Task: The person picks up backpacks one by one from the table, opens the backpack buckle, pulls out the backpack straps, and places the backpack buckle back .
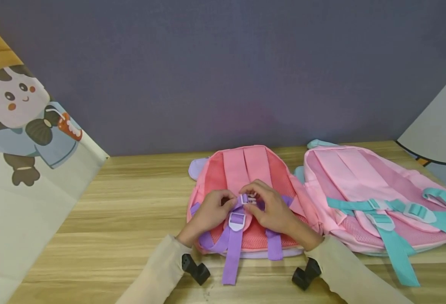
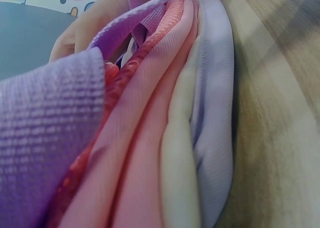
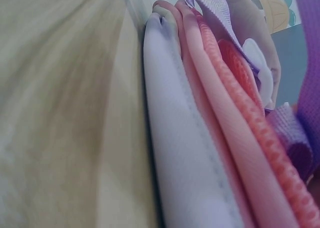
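Observation:
A coral-pink backpack [image 1: 212, 172] lies on the table, strap side up, with purple straps across its lower half. Over its middle, my left hand [image 1: 211, 212] pinches a purple strap [image 1: 240, 206] just left of a small white buckle [image 1: 244, 199]. From the other side, my right hand [image 1: 275, 212] holds the buckle's pronged end between thumb and fingers. Below them, a white strap adjuster [image 1: 237, 222] sits on another purple strap, whose loose end hangs past the backpack's bottom edge. The wrist views show mainly the backpack's layered side [image 2: 150, 123] and nearby straps; the fingertips are hidden there.
A light-pink backpack [image 1: 360, 171] with teal straps [image 1: 398, 257] lies against the right side of the coral one. The wood-grain table [image 1: 131, 202] meets a dark panel [image 1: 208, 76] at the back. A cartoon-printed panel [image 1: 21, 228] stands at the left.

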`<state>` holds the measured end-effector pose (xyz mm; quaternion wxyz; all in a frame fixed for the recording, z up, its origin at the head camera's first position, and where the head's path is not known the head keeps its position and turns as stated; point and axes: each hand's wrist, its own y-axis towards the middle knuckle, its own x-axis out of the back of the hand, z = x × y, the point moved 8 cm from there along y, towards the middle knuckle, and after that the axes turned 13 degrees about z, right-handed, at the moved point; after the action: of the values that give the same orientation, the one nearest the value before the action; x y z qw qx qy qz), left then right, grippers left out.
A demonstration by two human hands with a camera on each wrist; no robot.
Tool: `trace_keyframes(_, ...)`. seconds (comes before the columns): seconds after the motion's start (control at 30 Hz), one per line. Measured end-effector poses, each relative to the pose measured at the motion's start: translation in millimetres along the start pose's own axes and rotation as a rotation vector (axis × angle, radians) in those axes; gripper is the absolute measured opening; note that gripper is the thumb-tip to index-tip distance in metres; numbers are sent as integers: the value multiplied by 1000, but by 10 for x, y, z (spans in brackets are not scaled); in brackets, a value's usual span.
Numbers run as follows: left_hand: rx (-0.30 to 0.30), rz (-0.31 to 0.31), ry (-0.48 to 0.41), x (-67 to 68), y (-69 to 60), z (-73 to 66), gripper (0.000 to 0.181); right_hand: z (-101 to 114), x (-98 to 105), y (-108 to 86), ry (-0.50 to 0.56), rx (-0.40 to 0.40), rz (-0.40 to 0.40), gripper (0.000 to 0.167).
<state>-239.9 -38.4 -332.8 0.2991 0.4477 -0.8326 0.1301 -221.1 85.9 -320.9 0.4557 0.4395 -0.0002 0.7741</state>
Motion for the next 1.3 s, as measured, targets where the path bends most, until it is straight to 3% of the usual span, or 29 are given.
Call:
trace_keyframes(0.53,-10,26,-90,-52,-2,16,14,-1,-7,-9,14,-5,15,32)
trace_keyframes(1.07,-17,-18,-39,-40,-13,-34,12,1,-15,-5,6,-6,20,31)
trace_keyframes(1.3,-21,-2,-67,-39,-7,-26,12,-8,-3,-8,24,1,5,31)
